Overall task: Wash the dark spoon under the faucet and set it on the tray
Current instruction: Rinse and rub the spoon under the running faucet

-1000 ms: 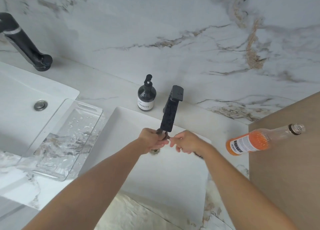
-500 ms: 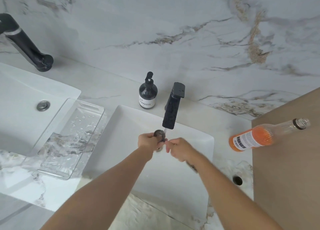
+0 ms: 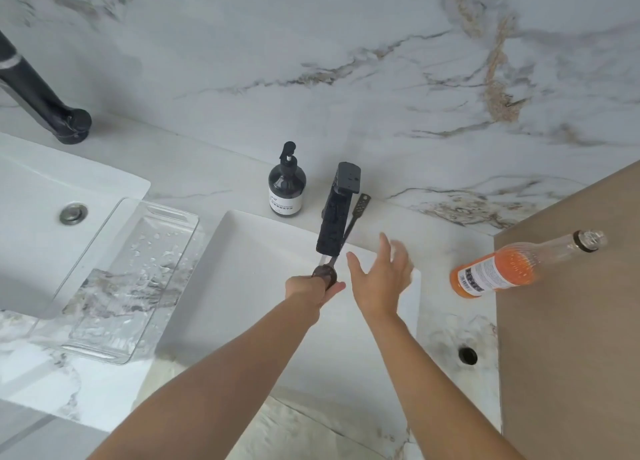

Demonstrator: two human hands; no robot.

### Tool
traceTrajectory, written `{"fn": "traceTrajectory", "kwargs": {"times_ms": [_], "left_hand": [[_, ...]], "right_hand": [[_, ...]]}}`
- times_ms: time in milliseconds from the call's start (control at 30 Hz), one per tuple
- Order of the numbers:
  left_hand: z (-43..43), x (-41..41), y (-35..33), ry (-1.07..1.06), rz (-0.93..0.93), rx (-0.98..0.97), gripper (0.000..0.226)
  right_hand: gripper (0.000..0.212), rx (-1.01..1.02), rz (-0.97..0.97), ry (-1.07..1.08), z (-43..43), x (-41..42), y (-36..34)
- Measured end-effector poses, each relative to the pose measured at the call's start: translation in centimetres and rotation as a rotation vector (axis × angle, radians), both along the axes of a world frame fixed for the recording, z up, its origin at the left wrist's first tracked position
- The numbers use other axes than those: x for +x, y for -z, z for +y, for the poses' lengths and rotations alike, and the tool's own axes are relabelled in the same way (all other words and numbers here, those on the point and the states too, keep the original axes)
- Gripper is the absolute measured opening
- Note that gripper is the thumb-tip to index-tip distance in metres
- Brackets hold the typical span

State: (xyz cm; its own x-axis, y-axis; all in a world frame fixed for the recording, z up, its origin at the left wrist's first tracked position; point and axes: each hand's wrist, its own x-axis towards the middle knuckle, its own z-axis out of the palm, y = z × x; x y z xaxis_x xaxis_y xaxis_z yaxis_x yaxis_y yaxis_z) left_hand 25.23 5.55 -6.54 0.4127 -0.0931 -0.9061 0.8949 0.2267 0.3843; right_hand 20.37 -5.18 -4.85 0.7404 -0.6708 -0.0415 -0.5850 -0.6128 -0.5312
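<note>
L hand (image 3: 313,290) is clamped on the bowl end of the dark spoon (image 3: 347,233) under the black faucet (image 3: 336,210) over the white sink (image 3: 242,286); handle points up and back, partly hidden behind the spout. R hand (image 3: 381,279) is spread, fingers apart, holding nothing, just beside the spoon, blurred, so contact cannot be judged. Wet clear tray (image 3: 131,279) sits to the L on the counter (image 3: 446,324); soap btl (image 3: 287,184) stands behind the sink, orange btl (image 3: 512,267) at R.

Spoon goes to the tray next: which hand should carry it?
Left. The left hand already grips the spoon by its bowel end and is nearer the tray; the right hand is open, empty.
</note>
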Motion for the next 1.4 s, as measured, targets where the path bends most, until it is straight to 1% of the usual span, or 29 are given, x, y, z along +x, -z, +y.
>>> {"fn": "traceTrajectory", "kwargs": {"times_ms": [33, 67, 100, 133, 200, 267, 333, 400, 467, 533, 667, 700, 800, 833, 867, 900, 967, 1000, 1033, 1067, 1100, 1133, 1167, 1200, 1233, 1267, 1300, 1333, 1400], "left_hand": [[-0.3, 0.0, -0.2, 0.017, -0.014, 0.012, 0.018], [-0.5, 0.0, -0.4, 0.053, -0.059, 0.042, 0.016], [-0.5, 0.0, -0.6, 0.114, -0.123, 0.092, 0.013], [-0.4, 0.2, -0.7, 0.192, -0.184, 0.144, 0.010], [0.1, 1.0, -1.0, 0.373, -0.293, 0.212, 0.014], [1.1, 2.4, -1.3, 0.675, -0.431, 0.344, 0.023], [1.7, 3.9, -2.2, 0.968, -0.597, 0.526, 0.032], [1.7, 5.0, -3.2, 1.060, -0.715, 0.551, 0.024], [1.6, 5.8, -3.5, 1.087, -0.791, 0.537, 0.020], [1.8, 5.8, -3.2, 1.054, -0.822, 0.489, 0.010], [2.3, 3.8, -1.4, 0.676, -0.707, 0.330, 0.011], [2.3, 3.0, -1.0, 0.541, -0.639, 0.284, 0.015], [1.3, 0.8, -0.5, 0.046, -0.318, 0.040, 0.012], [0.9, 0.4, -0.2, -0.069, -0.244, -0.016, 0.011], [0.7, 0.1, 0.0, -0.125, -0.214, -0.039, 0.012], [0.7, 0.0, 0.2, -0.111, -0.237, -0.018, 0.014], [1.5, 0.4, 0.2, 0.085, -0.415, 0.157, 0.025], [2.0, 0.9, 0.1, 0.233, -0.519, 0.256, 0.032], [2.6, 1.6, 0.0, 0.360, -0.590, 0.327, 0.036], [3.1, 2.3, -0.1, 0.453, -0.628, 0.361, 0.037], [3.6, 3.1, -0.2, 0.523, -0.635, 0.382, 0.036], [3.8, 3.8, -0.4, 0.580, -0.615, 0.386, 0.035], [3.9, 4.4, -0.7, 0.633, -0.574, 0.361, 0.031], [3.9, 4.9, -1.0, 0.684, -0.518, 0.302, 0.026], [3.7, 5.2, -1.3, 0.724, -0.456, 0.211, 0.023], [3.5, 5.3, -1.6, 0.745, -0.395, 0.110, 0.021], [3.2, 5.4, -2.0, 0.740, -0.341, 0.020, 0.020], [2.9, 5.4, -2.2, 0.703, -0.295, -0.041, 0.019], [2.3, 5.0, -2.1, 0.576, -0.261, -0.069, 0.012]], "right_hand": [[0.056, 0.356, 0.019, 0.100, 0.4, 0.3, 0.2], [0.047, 0.704, 0.024, 0.160, 0.6, 0.8, -0.1], [0.033, 0.912, 0.008, 0.171, 0.7, 1.3, -0.2], [0.026, 0.956, -0.015, 0.165, 0.7, 1.8, -0.2], [0.024, 0.862, -0.003, 0.155, 0.3, 2.9, -0.3], [0.021, 0.776, 0.069, 0.088, -0.6, 3.7, -0.3], [0.018, 0.759, 0.129, -0.017, -1.3, 4.2, -0.6], [0.018, 0.749, 0.144, -0.048, -1.7, 4.8, -1.0], [0.015, 0.770, 0.115, -0.026, -1.8, 5.0, -1.1], [0.010, 0.862, 0.075, 0.042, -1.5, 4.8, -1.2], [0.005, 1.103, -0.103, 0.347, 0.7, 3.7, -0.8], [0.003, 1.189, -0.160, 0.445, 1.5, 3.3, -0.6], [0.024, 1.469, -0.283, 0.660, 3.5, 2.0, 0.5], [0.028, 1.522, -0.311, 0.696, 4.0, 1.6, 0.7], [0.030, 1.560, -0.334, 0.723, 4.4, 1.3, 0.7], [0.030, 1.584, -0.353, 0.747, 4.6, 1.2, 0.8], [0.025, 1.578, -0.329, 0.752, 4.5, 0.9, 0.6], [0.020, 1.524, -0.267, 0.694, 4.2, 0.8, 0.6], [0.017, 1.393, -0.175, 0.593, 3.8, 0.7, 0.5], [0.019, 1.148, -0.060, 0.454, 3.2, 0.6, 0.4], [0.025, 0.825, 0.023, 0.313, 2.5, 0.4, 0.6], [0.029, 0.497, 0.043, 0.201, 1.7, 0.3, 0.6], [0.028, 0.274, -0.003, 0.101, 1.1, 0.1, 0.4], [0.022, 0.182, -0.040, 0.001, 0.8, -0.1, 0.1], [0.020, 0.185, -0.002, -0.107, 0.6, -0.1, -0.1], [0.025, 0.282, 0.091, -0.207, 0.6, 0.0, -0.2], [0.028, 0.448, 0.171, -0.249, 0.9, 0.0, -0.4], [0.028, 0.656, 0.187, -0.208, 1.4, -0.1, -0.3], [0.024, 1.027, 0.069, -0.012, 2.3, -0.3, -0.2]]}}
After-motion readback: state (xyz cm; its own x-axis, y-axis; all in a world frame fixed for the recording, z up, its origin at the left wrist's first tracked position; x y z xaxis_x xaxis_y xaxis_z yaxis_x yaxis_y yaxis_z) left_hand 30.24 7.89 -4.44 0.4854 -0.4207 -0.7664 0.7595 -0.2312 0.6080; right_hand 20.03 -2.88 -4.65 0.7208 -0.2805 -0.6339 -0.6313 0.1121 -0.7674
